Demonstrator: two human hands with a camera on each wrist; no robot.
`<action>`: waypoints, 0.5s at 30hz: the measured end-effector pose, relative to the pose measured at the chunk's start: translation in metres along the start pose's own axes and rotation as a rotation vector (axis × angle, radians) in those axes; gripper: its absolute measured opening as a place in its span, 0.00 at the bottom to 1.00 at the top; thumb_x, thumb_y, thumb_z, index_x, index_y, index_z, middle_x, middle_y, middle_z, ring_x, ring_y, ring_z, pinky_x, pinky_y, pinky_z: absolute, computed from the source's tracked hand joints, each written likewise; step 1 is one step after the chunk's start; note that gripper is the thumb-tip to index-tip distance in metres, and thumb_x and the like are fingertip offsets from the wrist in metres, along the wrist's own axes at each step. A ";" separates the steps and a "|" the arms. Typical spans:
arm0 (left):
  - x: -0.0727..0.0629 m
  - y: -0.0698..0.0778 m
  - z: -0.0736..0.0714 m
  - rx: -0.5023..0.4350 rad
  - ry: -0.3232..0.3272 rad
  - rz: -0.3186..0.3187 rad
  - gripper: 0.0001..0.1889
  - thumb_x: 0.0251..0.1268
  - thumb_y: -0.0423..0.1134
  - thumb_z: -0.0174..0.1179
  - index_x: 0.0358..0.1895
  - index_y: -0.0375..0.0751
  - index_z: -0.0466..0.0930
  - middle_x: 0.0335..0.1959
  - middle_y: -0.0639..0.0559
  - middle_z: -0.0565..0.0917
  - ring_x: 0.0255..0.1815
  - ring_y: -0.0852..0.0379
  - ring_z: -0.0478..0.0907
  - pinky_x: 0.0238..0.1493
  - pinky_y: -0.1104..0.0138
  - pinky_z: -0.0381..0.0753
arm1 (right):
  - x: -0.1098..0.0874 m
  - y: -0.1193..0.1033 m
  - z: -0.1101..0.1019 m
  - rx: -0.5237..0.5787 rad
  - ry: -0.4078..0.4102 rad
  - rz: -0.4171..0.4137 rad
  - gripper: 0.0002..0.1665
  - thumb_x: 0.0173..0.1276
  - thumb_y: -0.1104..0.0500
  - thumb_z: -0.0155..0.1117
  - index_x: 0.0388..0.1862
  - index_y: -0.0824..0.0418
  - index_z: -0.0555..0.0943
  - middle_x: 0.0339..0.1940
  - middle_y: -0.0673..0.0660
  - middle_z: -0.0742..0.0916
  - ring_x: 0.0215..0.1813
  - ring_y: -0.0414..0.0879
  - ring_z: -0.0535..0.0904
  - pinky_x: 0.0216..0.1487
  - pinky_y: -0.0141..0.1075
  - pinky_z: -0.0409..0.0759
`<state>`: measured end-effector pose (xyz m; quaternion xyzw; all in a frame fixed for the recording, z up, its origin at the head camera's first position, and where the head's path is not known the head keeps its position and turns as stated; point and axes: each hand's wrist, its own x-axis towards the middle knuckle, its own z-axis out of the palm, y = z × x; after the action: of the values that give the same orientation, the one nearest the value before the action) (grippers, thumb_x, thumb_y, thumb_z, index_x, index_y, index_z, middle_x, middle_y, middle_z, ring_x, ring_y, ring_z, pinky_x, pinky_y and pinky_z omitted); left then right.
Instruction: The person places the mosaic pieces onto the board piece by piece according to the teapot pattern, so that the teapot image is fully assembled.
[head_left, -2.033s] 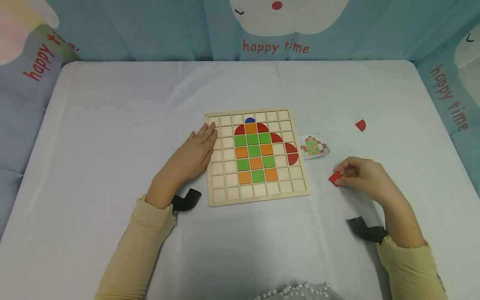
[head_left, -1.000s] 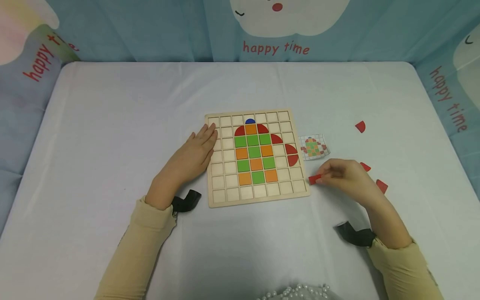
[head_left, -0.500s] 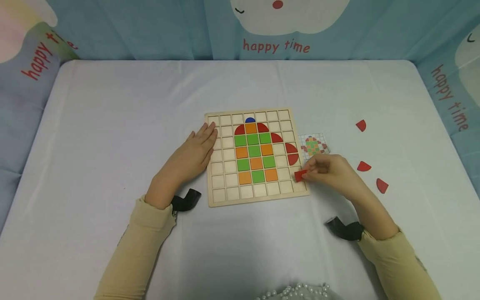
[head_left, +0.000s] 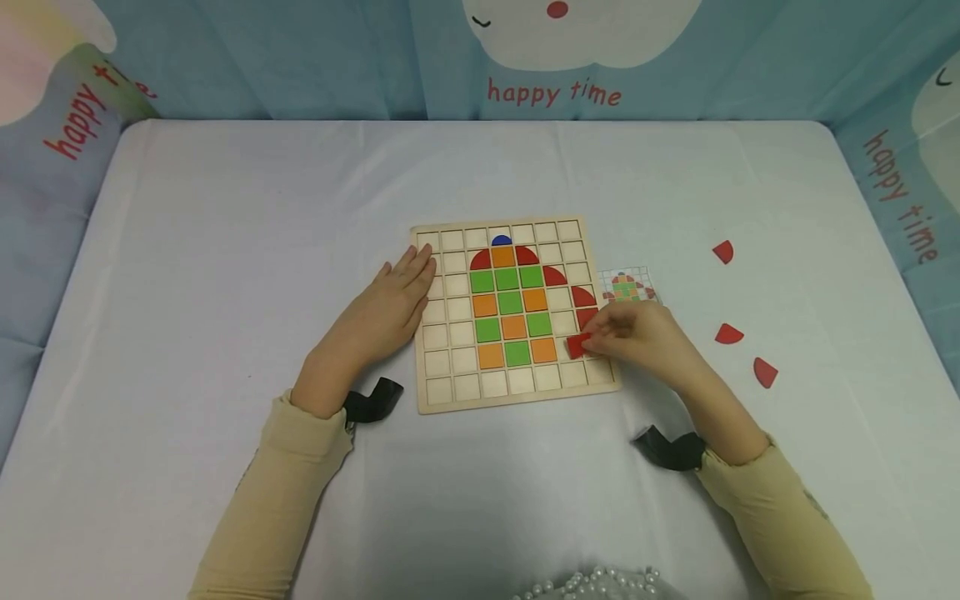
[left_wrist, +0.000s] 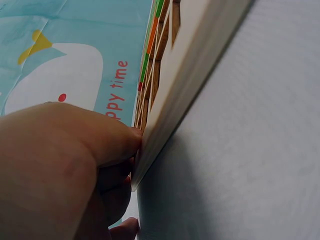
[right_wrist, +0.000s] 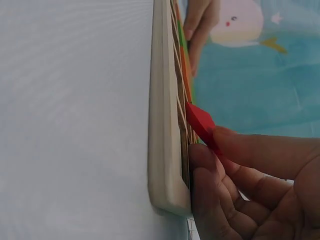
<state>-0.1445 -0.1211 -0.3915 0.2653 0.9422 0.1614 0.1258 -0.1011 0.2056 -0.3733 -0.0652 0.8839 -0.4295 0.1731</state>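
Note:
A wooden grid board (head_left: 507, 402) lies in the middle of the table. Green, orange and red tiles and one blue half-round fill part of its cells. Between thumb and fingers my right hand (head_left: 637, 337) pinches a red tile (head_left: 576, 345), low over the board's right side, just right of the bottom orange square. The right wrist view shows this tile (right_wrist: 201, 124) tilted, one edge toward the cells. My left hand (head_left: 378, 304) rests on the board's left edge, fingers extended. In the left wrist view a fingertip of the left hand (left_wrist: 65, 150) touches the rim.
Three loose red quarter-round tiles lie on the right: an upper tile (head_left: 723, 251), a middle tile (head_left: 728, 334) and a lower tile (head_left: 765, 372). A small pattern card (head_left: 628, 283) sits at the board's right edge, partly covered by the right hand. Pearl beads (head_left: 600, 577) show at the bottom.
My right hand has carried the red tile leftward from the table onto the board's right side, uncovering two loose red tiles. My left hand has stayed put.

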 end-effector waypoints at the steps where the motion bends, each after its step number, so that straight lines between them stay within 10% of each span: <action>1: 0.000 0.000 0.000 0.001 0.000 0.001 0.27 0.75 0.36 0.41 0.72 0.29 0.51 0.75 0.40 0.47 0.75 0.46 0.39 0.71 0.49 0.44 | 0.000 0.000 0.000 -0.003 0.000 -0.002 0.07 0.58 0.67 0.69 0.34 0.69 0.83 0.27 0.56 0.84 0.30 0.46 0.80 0.32 0.27 0.78; 15: 0.000 0.000 0.000 -0.006 -0.005 0.000 0.27 0.75 0.36 0.40 0.72 0.28 0.50 0.75 0.39 0.46 0.75 0.46 0.39 0.71 0.48 0.44 | 0.003 -0.001 0.004 -0.006 -0.013 -0.027 0.06 0.58 0.67 0.69 0.35 0.68 0.86 0.26 0.55 0.87 0.28 0.43 0.80 0.29 0.27 0.77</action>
<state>-0.1448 -0.1213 -0.3918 0.2653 0.9414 0.1638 0.1289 -0.1028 0.2011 -0.3760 -0.0805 0.8831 -0.4287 0.1727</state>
